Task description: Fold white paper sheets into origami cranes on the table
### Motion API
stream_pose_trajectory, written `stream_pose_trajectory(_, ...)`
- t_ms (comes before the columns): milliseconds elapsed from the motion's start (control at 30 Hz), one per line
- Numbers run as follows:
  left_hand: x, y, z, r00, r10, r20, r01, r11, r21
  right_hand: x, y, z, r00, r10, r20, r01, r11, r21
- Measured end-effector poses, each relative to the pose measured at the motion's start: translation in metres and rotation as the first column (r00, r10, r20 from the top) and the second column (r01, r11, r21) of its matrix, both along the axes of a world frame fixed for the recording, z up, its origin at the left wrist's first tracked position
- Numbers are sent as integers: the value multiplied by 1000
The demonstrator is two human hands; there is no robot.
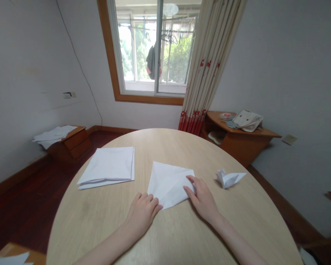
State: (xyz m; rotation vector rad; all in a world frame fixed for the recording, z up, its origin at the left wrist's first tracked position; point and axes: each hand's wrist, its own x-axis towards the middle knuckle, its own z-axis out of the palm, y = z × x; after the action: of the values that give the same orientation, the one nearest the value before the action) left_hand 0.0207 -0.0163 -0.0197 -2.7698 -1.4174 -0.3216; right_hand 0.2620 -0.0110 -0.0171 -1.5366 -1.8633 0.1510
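A white sheet of paper (pixel 169 184), with faint creases across it, lies on the round wooden table (pixel 99 224) in front of me. My left hand (pixel 145 211) is closed at its lower left corner, fingers curled and thumb at the edge. At the right edge, my right hand (pixel 201 197) grips the sheet between thumb and fingers, the thumb lying on top. The undersides of both grips are hidden. To the right of my right hand stands a folded paper crane (pixel 229 179). A stack of white paper (pixel 110 165) rests on the left part of the table.
Beyond the table's right side is a wooden corner desk (pixel 237 141) with a bag (pixel 248 120) on it. A low drawer cabinet (pixel 77 142) with papers (pixel 53 134) stands at the left wall. A curtain (pixel 206 59) hangs beside the window (pixel 154 48).
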Motion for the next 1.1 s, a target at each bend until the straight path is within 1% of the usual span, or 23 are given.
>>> stream_pose_trajectory(100, 1, 0, 0, 999, -27, -41, 28, 999, 38, -5, -3, 2, 994, 41, 98, -47, 997, 63)
stream_pose_trajectory(167, 2, 0, 0, 997, -40, -63, 44, 998, 54, -8, -6, 4, 983, 46, 177, -70, 989, 128)
stream_pose_trajectory(300, 3, 0, -1, 997, -57, -57, 60, 997, 51, -15, -10, 6, 926, 4, 378, -104, 964, 246)
stream_pose_trajectory(367, 4, -2, -1, 997, -58, -41, 59, 997, 44, -20, -13, 6, 882, 0, 472, -159, 942, 296)
stream_pose_trajectory(433, 5, -4, -1, 998, -53, -25, 54, 998, 29, -26, -15, 4, 844, 28, 536, -244, 909, 337)
stream_pose_trajectory(500, 7, -7, -1, 999, -45, -3, 45, 999, 11, -32, -17, 2, 819, 59, 571, -316, 877, 363)
stream_pose_trajectory(567, 8, -10, -1, 999, -37, 30, 38, 999, -16, -37, -18, 0, 809, 79, 583, -358, 852, 381)
stream_pose_trajectory(633, 9, -12, 0, 997, -25, 77, 30, 998, -60, -41, -18, -2, 807, 99, 583, -383, 838, 387)
stream_pose_trajectory(700, 10, -12, 2, 992, 0, 126, 15, 993, -120, -42, -17, -3, 803, 121, 583, -395, 840, 371)
stream_pose_trajectory(833, 11, -14, 7, 981, 67, 181, -26, 975, -221, -42, -17, -3, 804, 142, 578, -372, 878, 301)
stream_pose_trajectory(900, 11, -15, 7, 982, 66, 176, -25, 974, -225, -42, -18, -3, 797, 148, 586, -361, 894, 265)
stream_pose_trajectory(1033, 11, -17, 5, 992, 12, 123, 11, 984, -179, -44, -20, -1, 776, 155, 612, -352, 911, 215)
stream_pose_trajectory(1100, 12, -19, 4, 995, -3, 102, 21, 984, -176, -44, -20, -1, 769, 154, 620, -341, 920, 195)
